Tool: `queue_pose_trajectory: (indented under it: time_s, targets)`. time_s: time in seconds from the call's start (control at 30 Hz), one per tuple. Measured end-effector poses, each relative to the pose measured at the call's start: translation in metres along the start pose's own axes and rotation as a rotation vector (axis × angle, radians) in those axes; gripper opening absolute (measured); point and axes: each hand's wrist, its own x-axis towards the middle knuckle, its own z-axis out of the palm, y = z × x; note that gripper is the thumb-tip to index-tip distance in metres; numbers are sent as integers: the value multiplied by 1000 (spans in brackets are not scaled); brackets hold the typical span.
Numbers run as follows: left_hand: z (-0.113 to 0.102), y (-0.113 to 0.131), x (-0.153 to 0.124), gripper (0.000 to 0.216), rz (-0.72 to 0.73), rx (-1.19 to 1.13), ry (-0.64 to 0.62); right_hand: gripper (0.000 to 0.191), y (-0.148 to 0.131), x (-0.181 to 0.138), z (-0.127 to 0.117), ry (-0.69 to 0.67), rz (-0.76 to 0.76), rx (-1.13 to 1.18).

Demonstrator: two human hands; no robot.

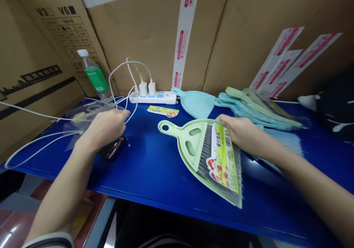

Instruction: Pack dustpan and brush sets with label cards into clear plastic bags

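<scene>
Nearest of all is the white, dark-striped cuff (51,239) of the left sleeve; just beyond it, over the front of the blue desk (146,178), is the light green plastic dustpan (186,160). A grey-bristled brush (205,155) lies in it under a yellow-green printed card (222,155). I can't tell whether the pan touches the desk.

Its long axis slants: the holed handle points left and slightly away, towards the left hand (108,125), while the broad mouth spreads to the lower right. The right hand (243,131) is far nearer, gripping the pan's far right edge, thumb on top. The left hand, well apart beyond the handle, is curled into a fist; I can't tell if anything thin is inside.

Beneath that fist lies a black phone (113,149), beside a clear plastic bag (72,139). Behind the pan are a loose green-and-white paper label (163,111), a pale blue plastic dustpan (197,104) and a white power strip (159,99). Wrapped green and blue sets (257,109) are piled beyond the right hand.
</scene>
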Motion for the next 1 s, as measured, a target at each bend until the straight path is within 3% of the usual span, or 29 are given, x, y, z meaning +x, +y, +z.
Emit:
queue_pose_trajectory:
  time_s: [0.17, 0.4, 0.5, 0.73, 1.0]
  targets:
    - [4, 25, -14, 40, 562, -268, 296, 19, 17, 2, -7, 69, -71, 2]
    - [12, 63, -29, 35, 1006, -350, 384, 16, 21, 1, -16, 54, 57, -2]
    - [15, 72, -32, 35, 1083, -369, 421, 17, 15, 0, -17, 22, 72, 15]
    - [22, 82, -33, 31, 1177, -411, 450, 20, 19, 0, -6, -49, -66, 29]
    - [23, 74, -25, 24, 1100, -490, 317, 27, 18, 4, -6, -171, 84, -59]
